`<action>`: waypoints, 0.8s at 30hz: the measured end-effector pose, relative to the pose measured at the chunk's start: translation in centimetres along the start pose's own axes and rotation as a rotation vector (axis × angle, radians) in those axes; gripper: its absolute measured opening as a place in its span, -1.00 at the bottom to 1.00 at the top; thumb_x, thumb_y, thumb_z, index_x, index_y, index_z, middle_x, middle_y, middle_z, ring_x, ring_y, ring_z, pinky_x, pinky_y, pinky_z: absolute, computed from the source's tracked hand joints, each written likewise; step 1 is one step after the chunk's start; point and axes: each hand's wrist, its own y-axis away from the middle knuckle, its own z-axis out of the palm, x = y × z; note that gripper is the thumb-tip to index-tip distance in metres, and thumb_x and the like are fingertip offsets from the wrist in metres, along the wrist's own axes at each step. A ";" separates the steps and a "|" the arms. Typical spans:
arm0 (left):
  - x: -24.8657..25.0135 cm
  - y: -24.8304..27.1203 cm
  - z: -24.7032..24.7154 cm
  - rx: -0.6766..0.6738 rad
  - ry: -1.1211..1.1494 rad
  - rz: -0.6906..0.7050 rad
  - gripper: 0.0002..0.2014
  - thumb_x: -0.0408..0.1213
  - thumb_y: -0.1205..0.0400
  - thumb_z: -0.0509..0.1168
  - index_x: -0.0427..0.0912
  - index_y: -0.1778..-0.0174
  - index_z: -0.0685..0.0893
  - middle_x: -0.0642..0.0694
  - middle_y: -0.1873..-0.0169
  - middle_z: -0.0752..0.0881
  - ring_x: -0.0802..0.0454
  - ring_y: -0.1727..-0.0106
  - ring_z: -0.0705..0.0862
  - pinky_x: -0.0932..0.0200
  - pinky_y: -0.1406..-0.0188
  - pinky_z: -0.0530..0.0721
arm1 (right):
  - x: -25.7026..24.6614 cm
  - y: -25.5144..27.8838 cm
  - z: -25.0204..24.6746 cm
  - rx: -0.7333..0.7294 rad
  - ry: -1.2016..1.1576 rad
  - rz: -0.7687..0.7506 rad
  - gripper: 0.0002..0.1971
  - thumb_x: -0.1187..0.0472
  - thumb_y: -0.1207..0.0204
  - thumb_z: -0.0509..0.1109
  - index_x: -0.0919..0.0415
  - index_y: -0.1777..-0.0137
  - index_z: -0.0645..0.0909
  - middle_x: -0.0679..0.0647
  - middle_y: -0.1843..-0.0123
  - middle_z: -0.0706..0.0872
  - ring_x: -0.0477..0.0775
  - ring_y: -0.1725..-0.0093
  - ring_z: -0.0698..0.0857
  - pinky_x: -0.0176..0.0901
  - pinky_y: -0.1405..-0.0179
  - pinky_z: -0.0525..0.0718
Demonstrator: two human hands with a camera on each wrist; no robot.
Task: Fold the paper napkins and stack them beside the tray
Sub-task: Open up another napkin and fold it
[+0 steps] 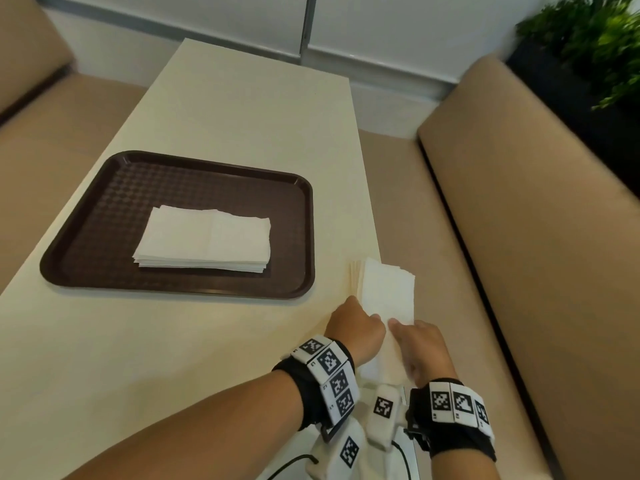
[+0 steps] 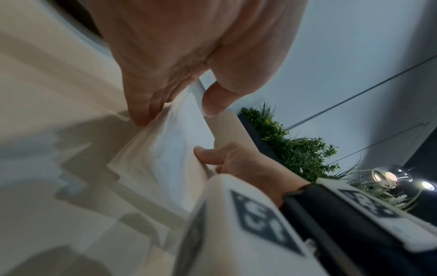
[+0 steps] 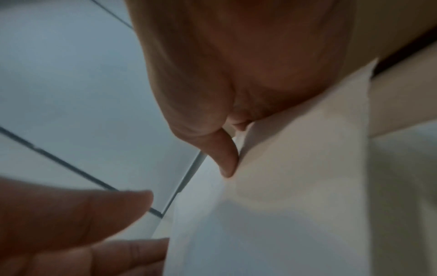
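White napkin (image 1: 384, 299) pinched between both hands.

Both arms are bare, with no sleeves. Each wrist wears a wide black band (image 1: 313, 386). White blocks (image 1: 332, 375) sit in a row on top of each band, and each block has a black-and-white square pattern like a puzzle code. The right wrist band (image 1: 457, 414) has the same blocks. More white boxy parts (image 1: 382, 410) with the same square patterns hang below the wrists. Thin black cables (image 1: 294, 462) loop out from them.
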 end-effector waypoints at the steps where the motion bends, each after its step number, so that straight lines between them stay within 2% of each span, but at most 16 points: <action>1: -0.2 0.0 0.2 -0.010 0.011 0.009 -0.62 -0.11 -0.72 0.16 -0.20 -0.41 0.48 -0.15 -0.31 0.63 -0.13 -0.29 0.63 0.09 -0.14 0.57 | -0.1 0.1 -0.3 -0.012 -0.026 0.001 -0.89 0.28 -0.64 0.43 0.32 -0.03 0.72 0.21 0.12 0.88 0.28 0.11 0.87 0.15 0.02 0.84; 5: -0.8 -0.2 -0.5 -0.076 0.142 0.016 -0.56 0.02 -0.59 0.30 -0.07 -0.35 0.58 -0.02 -0.19 0.73 -0.05 -0.17 0.71 -0.01 -0.22 0.69 | -1.3 1.0 -0.7 -0.047 -0.073 -0.121 -0.88 0.34 -0.60 0.45 0.30 -0.11 0.70 0.21 0.04 0.88 0.25 0.07 0.87 0.18 0.04 0.84; 7: -1.1 -0.3 -2.2 -0.091 0.313 -0.002 -0.35 0.19 -0.35 0.48 -0.05 -0.31 0.63 0.01 -0.14 0.79 -0.01 -0.12 0.77 -0.07 -0.23 0.73 | -2.7 1.9 -0.6 -0.086 -0.080 -0.208 -0.86 0.34 -0.60 0.46 0.27 -0.13 0.69 0.20 0.01 0.87 0.24 0.05 0.86 0.16 0.06 0.84; 9: -1.2 -0.5 -4.6 -0.128 0.543 -0.026 -0.17 0.26 -0.18 0.64 -0.10 -0.31 0.67 -0.01 -0.10 0.84 -0.04 -0.10 0.82 -0.10 -0.24 0.74 | -4.4 3.2 -0.2 -0.180 -0.099 -0.273 -0.84 0.35 -0.61 0.46 0.24 -0.16 0.68 0.18 0.01 0.87 0.24 0.04 0.86 0.13 0.09 0.84; 12: -1.4 -0.3 -9.1 -0.207 0.744 -0.024 -0.33 0.13 -0.35 0.63 -0.16 -0.30 0.72 -0.11 -0.12 0.84 -0.12 -0.19 0.80 -0.13 -0.33 0.68 | -6.8 5.0 1.0 -0.382 -0.151 -0.326 -0.81 0.39 -0.61 0.44 0.26 -0.19 0.68 0.21 -0.03 0.87 0.24 0.04 0.86 0.06 0.10 0.84; 15: -2.2 0.1 -13.1 -0.238 0.852 0.006 -0.44 -0.07 -0.50 0.57 -0.21 -0.38 0.66 -0.22 -0.23 0.79 -0.23 -0.28 0.75 -0.22 -0.38 0.65 | -8.2 5.4 3.5 -0.524 -0.128 -0.317 -0.69 0.28 -0.49 0.54 0.28 -0.22 0.69 0.29 -0.10 0.85 0.32 -0.03 0.84 0.16 -0.05 0.81; 17: -2.8 0.2 -15.0 -0.168 0.897 0.004 -0.52 -0.29 -0.54 0.52 -0.29 -0.38 0.65 -0.26 -0.20 0.80 -0.24 -0.24 0.77 -0.21 -0.31 0.70 | -8.9 5.4 5.8 -0.568 -0.094 -0.288 -0.64 0.21 -0.45 0.53 0.26 -0.24 0.70 0.29 -0.13 0.84 0.36 -0.10 0.83 0.23 -0.17 0.77; 19: -3.5 0.4 -16.8 -0.047 0.954 -0.010 -0.58 -0.41 -0.55 0.49 -0.33 -0.34 0.67 -0.28 -0.14 0.82 -0.26 -0.17 0.80 -0.20 -0.22 0.74 | -9.5 5.6 8.0 -0.591 -0.080 -0.260 -0.71 0.20 -0.56 0.53 0.26 -0.25 0.70 0.28 -0.16 0.84 0.34 -0.13 0.83 0.23 -0.22 0.76; 21: -4.4 0.3 -18.6 0.046 1.021 0.003 -0.60 -0.42 -0.56 0.49 -0.30 -0.33 0.67 -0.28 -0.11 0.83 -0.28 -0.14 0.81 -0.27 -0.22 0.74 | -9.8 5.9 9.8 -0.626 -0.144 -0.191 -0.69 0.18 -0.61 0.50 0.33 -0.27 0.67 0.30 -0.18 0.83 0.33 -0.17 0.81 0.24 -0.26 0.74; 24: -5.2 0.1 -21.4 0.168 1.135 0.051 -0.60 -0.44 -0.58 0.46 -0.25 -0.35 0.65 -0.26 -0.14 0.82 -0.28 -0.17 0.80 -0.33 -0.27 0.70 | -9.3 6.4 11.9 -0.698 -0.300 -0.121 -0.51 0.12 -0.45 0.55 0.33 -0.33 0.63 0.31 -0.25 0.79 0.28 -0.18 0.79 0.29 -0.22 0.73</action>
